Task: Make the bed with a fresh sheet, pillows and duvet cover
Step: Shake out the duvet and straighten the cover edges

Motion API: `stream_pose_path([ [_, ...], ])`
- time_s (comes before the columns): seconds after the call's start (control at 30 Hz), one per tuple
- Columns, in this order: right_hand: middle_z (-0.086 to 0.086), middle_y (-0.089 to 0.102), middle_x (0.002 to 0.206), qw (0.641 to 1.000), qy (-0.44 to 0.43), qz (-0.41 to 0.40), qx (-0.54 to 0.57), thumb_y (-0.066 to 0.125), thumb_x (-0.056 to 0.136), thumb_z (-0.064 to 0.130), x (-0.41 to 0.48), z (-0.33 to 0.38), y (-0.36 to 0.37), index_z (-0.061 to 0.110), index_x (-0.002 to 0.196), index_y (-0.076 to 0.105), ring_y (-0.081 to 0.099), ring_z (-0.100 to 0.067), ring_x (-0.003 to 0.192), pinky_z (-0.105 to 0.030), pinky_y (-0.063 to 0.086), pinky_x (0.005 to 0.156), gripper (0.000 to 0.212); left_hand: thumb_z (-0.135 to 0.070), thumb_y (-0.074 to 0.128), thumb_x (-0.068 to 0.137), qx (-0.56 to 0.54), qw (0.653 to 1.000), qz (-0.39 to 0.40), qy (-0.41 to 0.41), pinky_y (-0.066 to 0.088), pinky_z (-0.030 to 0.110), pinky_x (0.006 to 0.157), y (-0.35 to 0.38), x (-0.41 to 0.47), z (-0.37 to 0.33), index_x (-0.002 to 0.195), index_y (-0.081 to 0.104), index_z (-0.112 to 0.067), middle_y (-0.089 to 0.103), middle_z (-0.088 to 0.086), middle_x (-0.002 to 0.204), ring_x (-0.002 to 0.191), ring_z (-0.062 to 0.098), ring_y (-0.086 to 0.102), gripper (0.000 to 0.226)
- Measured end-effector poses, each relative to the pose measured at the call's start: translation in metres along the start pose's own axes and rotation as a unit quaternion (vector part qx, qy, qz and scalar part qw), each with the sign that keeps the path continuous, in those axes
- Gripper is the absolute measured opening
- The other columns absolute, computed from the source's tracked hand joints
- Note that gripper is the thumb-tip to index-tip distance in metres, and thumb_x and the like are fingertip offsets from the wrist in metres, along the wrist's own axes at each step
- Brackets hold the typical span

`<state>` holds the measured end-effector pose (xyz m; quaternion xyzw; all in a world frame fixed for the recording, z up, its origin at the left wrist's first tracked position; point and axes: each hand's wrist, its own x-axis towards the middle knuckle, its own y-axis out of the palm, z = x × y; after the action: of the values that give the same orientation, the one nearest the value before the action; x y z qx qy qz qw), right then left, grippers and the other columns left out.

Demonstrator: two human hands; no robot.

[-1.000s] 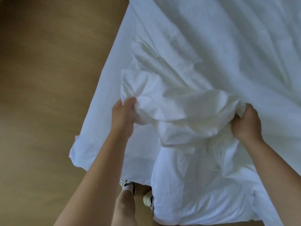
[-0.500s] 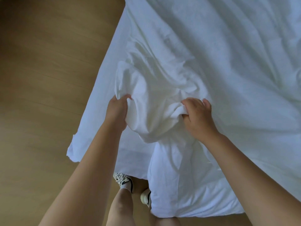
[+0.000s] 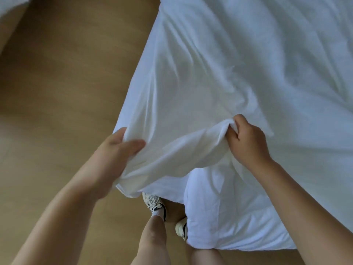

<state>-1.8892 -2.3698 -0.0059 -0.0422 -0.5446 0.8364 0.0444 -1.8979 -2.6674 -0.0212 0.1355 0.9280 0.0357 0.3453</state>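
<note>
Fingers: left hand grips duvet cover edge | right hand pinches its fold | cover stretches away, up-right

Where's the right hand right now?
Head view, right of centre: the right hand grips a bunched fold of the white sheet, across from the left hand holding the sheet's edge.

I stand on a wooden floor of tan planks with a faint slanting grain. It runs along the left edge of the bed. Soft light pales the boards near me, and farther off they darken. At the far left corner something white pokes in, too little to identify.
</note>
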Motion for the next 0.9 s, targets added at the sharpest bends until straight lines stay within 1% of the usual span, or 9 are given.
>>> stream_pose_path([
  [0.17, 0.005, 0.045, 0.068, 0.961, -0.122, 0.246, 0.021, 0.051, 0.088, 0.022, -0.039, 0.057, 0.040, 0.013, 0.082, 0.044, 0.044, -0.027, 0.071, -0.032, 0.024, 0.060, 0.013, -0.036, 0.066, 0.071, 0.193, 0.948, -0.153, -0.201, 0.045, 0.034, 0.065, -0.068, -0.057, 0.052, 0.094, 0.069, -0.004, 0.068, 0.016, 0.078, 0.070, 0.030, 0.063, 0.039],
  [0.27, -0.008, 0.059, 0.092, 0.940, -0.119, 0.316, -0.037, 0.044, 0.093, 0.023, -0.062, 0.058, 0.069, 0.011, 0.096, 0.047, 0.053, -0.030, 0.089, -0.031, 0.023, 0.064, 0.013, -0.018, 0.064, 0.086, 0.278, 0.909, -0.213, -0.226, 0.044, 0.035, 0.075, -0.057, -0.020, 0.077, 0.105, 0.063, 0.001, 0.064, 0.017, 0.092, 0.085, 0.032, 0.058, 0.027],
  [0.47, 0.007, 0.037, 0.056, 0.944, -0.084, 0.311, -0.073, 0.047, 0.091, 0.041, -0.093, 0.014, 0.062, 0.019, 0.076, 0.031, 0.044, -0.024, 0.059, -0.031, 0.022, 0.051, 0.031, -0.022, 0.078, 0.059, -0.077, 0.990, -0.004, -0.114, 0.055, 0.035, 0.072, -0.003, -0.019, 0.089, 0.102, 0.069, -0.018, 0.072, 0.009, 0.104, 0.099, 0.031, 0.067, 0.044],
  [0.57, -0.003, 0.054, 0.058, 0.953, -0.074, 0.258, -0.139, 0.060, 0.086, 0.044, -0.095, -0.023, 0.040, 0.017, 0.069, 0.034, 0.055, -0.029, 0.060, -0.030, 0.022, 0.052, 0.041, -0.028, 0.076, 0.073, -0.019, 0.980, 0.138, -0.142, 0.054, 0.022, 0.066, 0.005, -0.038, 0.108, 0.103, 0.070, -0.023, 0.073, -0.002, 0.097, 0.089, 0.014, 0.070, 0.031],
  [0.63, -0.008, 0.056, 0.057, 0.954, -0.086, 0.249, -0.140, 0.073, 0.075, 0.043, -0.100, -0.040, 0.029, 0.016, 0.064, 0.037, 0.056, -0.031, 0.057, -0.029, 0.026, 0.053, 0.046, -0.031, 0.070, 0.082, 0.153, 0.964, -0.012, -0.218, 0.046, 0.019, 0.050, -0.012, -0.045, 0.136, 0.087, 0.067, -0.014, 0.066, -0.008, 0.062, 0.058, 0.009, 0.063, 0.017],
  [0.67, -0.008, 0.056, 0.057, 0.950, -0.095, 0.261, -0.146, 0.077, 0.069, 0.042, -0.104, -0.042, 0.027, 0.014, 0.063, 0.041, 0.056, -0.031, 0.056, -0.030, 0.028, 0.053, 0.046, -0.030, 0.067, 0.085, 0.267, 0.919, -0.131, -0.257, 0.044, 0.024, 0.051, -0.029, -0.049, 0.151, 0.081, 0.064, -0.011, 0.061, -0.006, 0.056, 0.055, 0.015, 0.057, 0.019],
  [0.73, -0.006, 0.055, 0.057, 0.938, -0.108, 0.281, -0.171, 0.078, 0.064, 0.040, -0.112, -0.042, 0.031, 0.009, 0.065, 0.052, 0.056, -0.031, 0.057, -0.031, 0.031, 0.054, 0.040, -0.020, 0.058, 0.088, 0.415, 0.812, -0.261, -0.316, 0.048, 0.033, 0.070, -0.064, -0.056, 0.177, 0.093, 0.065, -0.006, 0.065, 0.010, 0.079, 0.076, 0.029, 0.059, 0.017],
  [0.77, -0.006, 0.056, 0.059, 0.938, -0.106, 0.281, -0.175, 0.076, 0.065, 0.041, -0.113, -0.040, 0.035, 0.008, 0.068, 0.055, 0.056, -0.031, 0.059, -0.031, 0.030, 0.056, 0.039, -0.017, 0.055, 0.088, 0.421, 0.795, -0.280, -0.336, 0.048, 0.037, 0.078, -0.074, -0.059, 0.188, 0.106, 0.063, -0.004, 0.065, 0.016, 0.094, 0.088, 0.033, 0.060, 0.024],
  [0.9, 0.000, 0.053, 0.067, 0.939, -0.087, 0.314, -0.114, 0.067, 0.076, 0.042, -0.110, -0.029, 0.045, 0.010, 0.075, 0.059, 0.054, -0.026, 0.074, -0.031, 0.025, 0.064, 0.034, -0.036, 0.070, 0.080, 0.291, 0.906, -0.216, -0.217, 0.043, 0.032, 0.073, -0.026, -0.054, 0.198, 0.132, 0.043, -0.020, 0.059, -0.003, 0.103, 0.092, 0.018, 0.058, 0.060],
])
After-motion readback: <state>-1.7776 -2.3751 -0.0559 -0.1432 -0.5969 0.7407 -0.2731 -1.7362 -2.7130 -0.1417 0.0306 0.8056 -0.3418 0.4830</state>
